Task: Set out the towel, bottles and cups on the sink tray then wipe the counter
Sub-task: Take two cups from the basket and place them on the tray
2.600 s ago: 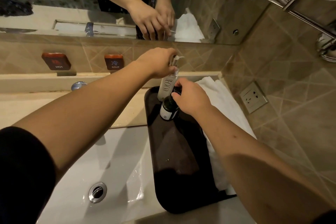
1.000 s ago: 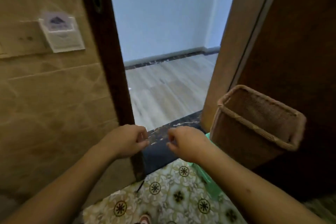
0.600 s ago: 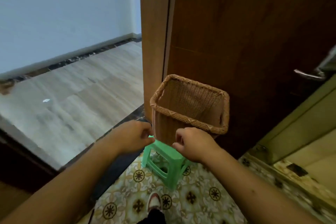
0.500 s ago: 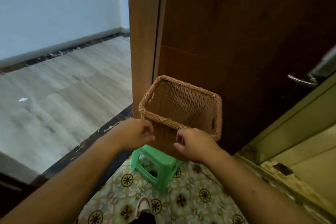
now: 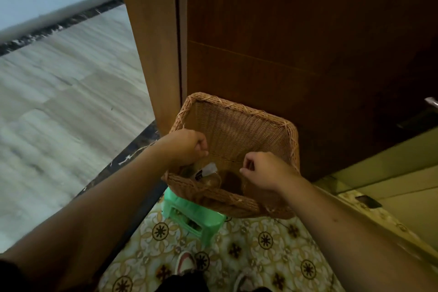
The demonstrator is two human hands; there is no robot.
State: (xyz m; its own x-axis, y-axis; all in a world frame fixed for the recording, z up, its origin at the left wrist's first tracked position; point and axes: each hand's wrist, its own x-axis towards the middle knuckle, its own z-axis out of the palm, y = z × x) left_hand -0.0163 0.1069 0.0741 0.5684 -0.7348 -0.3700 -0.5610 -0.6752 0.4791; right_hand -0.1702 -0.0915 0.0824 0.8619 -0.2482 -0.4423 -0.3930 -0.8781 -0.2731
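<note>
I face a woven wicker basket [image 5: 237, 114] standing on a green plastic stool [image 5: 192, 214] against a dark wooden door. Inside the basket lie a clear glass item with a white label [image 5: 208, 174] and a dark brown object [image 5: 231, 181]; I cannot tell exactly what they are. My left hand [image 5: 187, 147] hovers over the basket's left side with its fingers curled and nothing visible in it. My right hand [image 5: 265, 170] hovers over the right side, also curled and holding nothing. The sink tray, towel and counter are out of view.
The dark wooden door [image 5: 296, 31] and its frame [image 5: 151, 42] rise behind the basket. A grey wood floor [image 5: 59, 102] lies beyond the doorway on the left. A patterned bathroom floor [image 5: 260, 244] and my shoe [image 5: 186, 264] are below.
I have turned from the sink tray, where my hands set bottles down, to the doorway. The basket has come closer, and both hands now hang over its opening.
</note>
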